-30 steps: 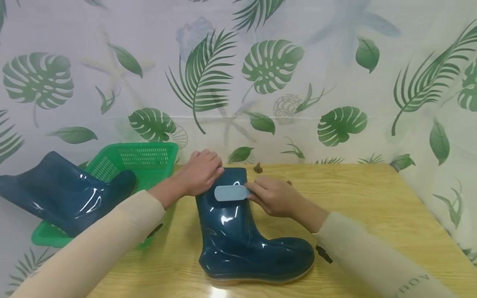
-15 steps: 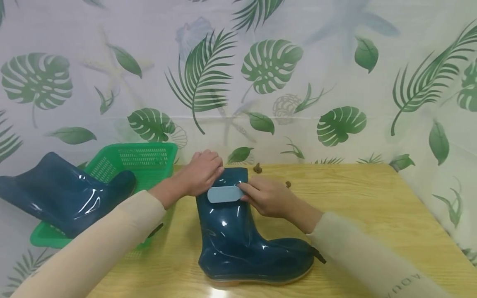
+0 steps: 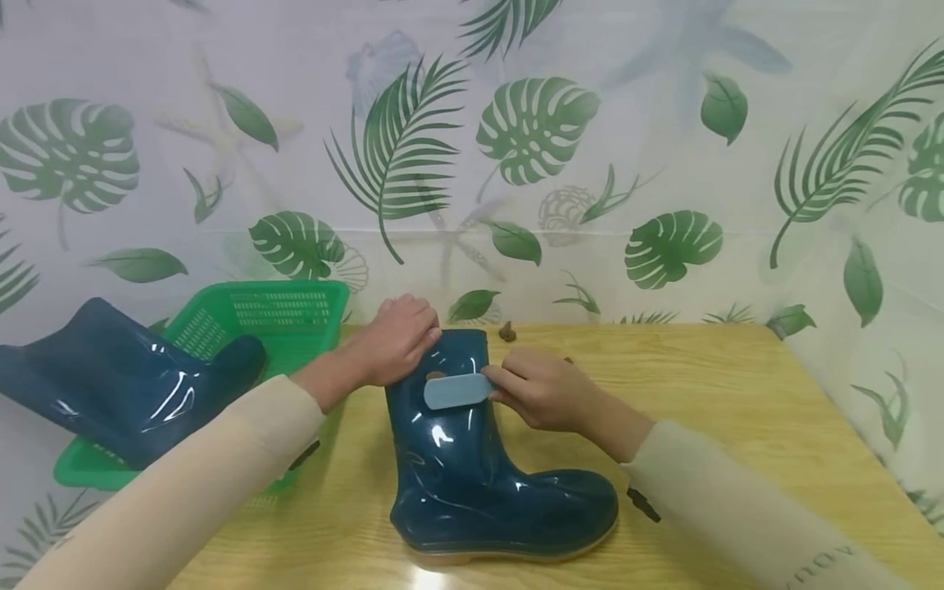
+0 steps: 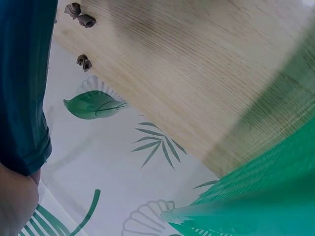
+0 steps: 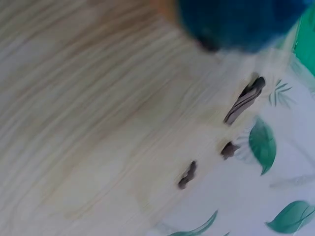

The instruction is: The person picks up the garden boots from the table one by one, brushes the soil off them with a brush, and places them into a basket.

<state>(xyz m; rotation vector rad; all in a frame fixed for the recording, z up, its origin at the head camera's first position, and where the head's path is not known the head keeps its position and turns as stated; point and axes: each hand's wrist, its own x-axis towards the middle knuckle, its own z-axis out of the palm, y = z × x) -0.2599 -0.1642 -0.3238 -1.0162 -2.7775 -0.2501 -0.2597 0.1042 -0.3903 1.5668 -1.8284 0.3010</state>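
Note:
A glossy dark-blue rubber boot (image 3: 457, 475) stands on the wooden table, toe pointing right. My left hand (image 3: 394, 338) grips its shaft at the upper left; the left wrist view shows that hand (image 4: 17, 199) at the boot's top rim. With curled fingers my right hand (image 3: 546, 389) holds a flat light-blue brush (image 3: 456, 392) by its right end. The brush's oblong head lies across the upper shaft, its underside hidden. Just above it on the boot shows a small brown patch (image 3: 437, 375).
At the left a green plastic basket (image 3: 295, 328) bears a second dark-blue rubber boot (image 3: 147, 393), tilted over its rim. Small brown clumps (image 3: 507, 332) lie near the wooden table's (image 3: 723, 426) back edge, before a leaf-printed backdrop (image 3: 627, 123).
The brush in my right hand went left across the shaft, then back right and slightly lower. The brown patch above it has come into view. My left hand has stayed on the boot.

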